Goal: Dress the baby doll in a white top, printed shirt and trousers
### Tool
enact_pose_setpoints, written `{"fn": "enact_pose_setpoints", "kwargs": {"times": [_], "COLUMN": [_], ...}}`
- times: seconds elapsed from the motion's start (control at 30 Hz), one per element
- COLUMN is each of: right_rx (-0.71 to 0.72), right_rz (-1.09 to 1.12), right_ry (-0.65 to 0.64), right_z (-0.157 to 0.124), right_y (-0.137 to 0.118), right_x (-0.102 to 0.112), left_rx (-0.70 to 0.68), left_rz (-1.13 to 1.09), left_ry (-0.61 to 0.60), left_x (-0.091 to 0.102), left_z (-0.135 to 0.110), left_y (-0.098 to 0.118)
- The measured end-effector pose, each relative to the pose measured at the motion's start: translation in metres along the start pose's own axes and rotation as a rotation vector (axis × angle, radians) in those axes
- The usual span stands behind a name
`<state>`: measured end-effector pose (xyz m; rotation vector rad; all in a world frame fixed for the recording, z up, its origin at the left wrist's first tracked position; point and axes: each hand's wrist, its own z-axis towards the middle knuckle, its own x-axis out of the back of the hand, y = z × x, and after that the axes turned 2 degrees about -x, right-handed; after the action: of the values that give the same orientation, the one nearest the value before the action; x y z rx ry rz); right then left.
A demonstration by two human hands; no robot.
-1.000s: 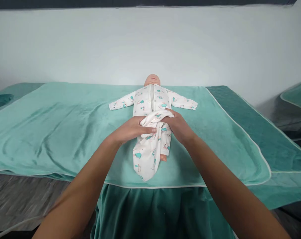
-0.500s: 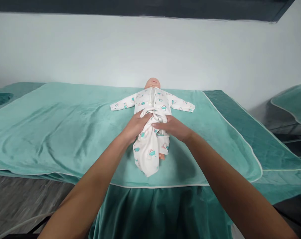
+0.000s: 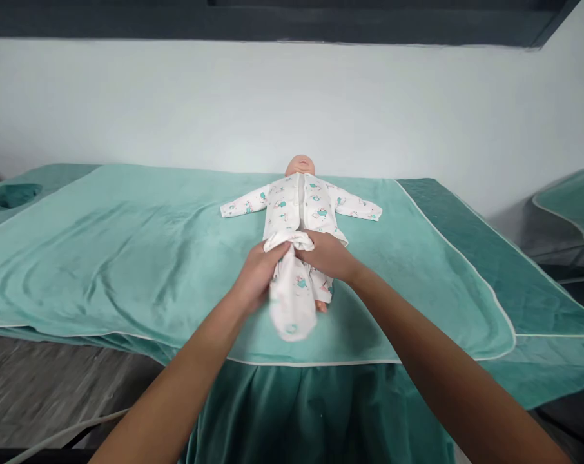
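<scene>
A baby doll lies on its back on a teal towel, dressed in a white romper printed with small teal figures, sleeves spread out. My left hand and my right hand meet at the doll's waist, both closed on the bunched romper leg fabric. The loose leg hangs toward me, blurred. A bare doll foot shows beside it.
The towel covers a table draped in darker teal cloth. A white wall stands behind. Another teal-covered surface sits at the right edge, and a folded teal cloth at the far left. A white cable runs along the floor.
Both hands have gathered the romper leg tighter and drawn it nearer to me. The bunched fabric, wide a second ago, is now narrow between the hands.
</scene>
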<state>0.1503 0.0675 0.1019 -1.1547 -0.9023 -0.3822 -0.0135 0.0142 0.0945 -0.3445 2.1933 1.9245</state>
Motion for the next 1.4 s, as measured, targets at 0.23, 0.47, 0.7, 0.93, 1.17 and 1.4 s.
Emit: {"fn": "enact_pose_setpoints", "kwargs": {"times": [0.23, 0.47, 0.7, 0.93, 1.17, 1.4], "right_rx": [0.106, 0.166, 0.123, 0.139, 0.094, 0.051], "right_rz": [-0.080, -0.254, -0.304, -0.375, -0.497, -0.538], "right_ry": [-0.131, -0.196, -0.227, -0.291, -0.301, -0.193], "right_z": [-0.006, -0.002, -0.006, -0.010, -0.010, -0.010], "right_y": [0.008, 0.006, 0.000, -0.002, -0.010, -0.009], "right_x": [0.007, 0.006, 0.007, 0.005, 0.001, -0.010], "left_rx": [0.013, 0.091, 0.072, 0.048, -0.044, -0.171], "left_rz": [0.026, -0.232, -0.226, -0.022, 0.404, 0.433], "left_ry": [0.001, 0.140, 0.312, 0.278, 0.188, 0.276], "left_x": [-0.020, -0.035, -0.028, 0.018, 0.035, 0.037], "left_z": [-0.056, -0.098, -0.115, -0.089, -0.067, -0.045], "left_y": [-0.016, -0.032, -0.083, -0.093, -0.074, -0.071]}}
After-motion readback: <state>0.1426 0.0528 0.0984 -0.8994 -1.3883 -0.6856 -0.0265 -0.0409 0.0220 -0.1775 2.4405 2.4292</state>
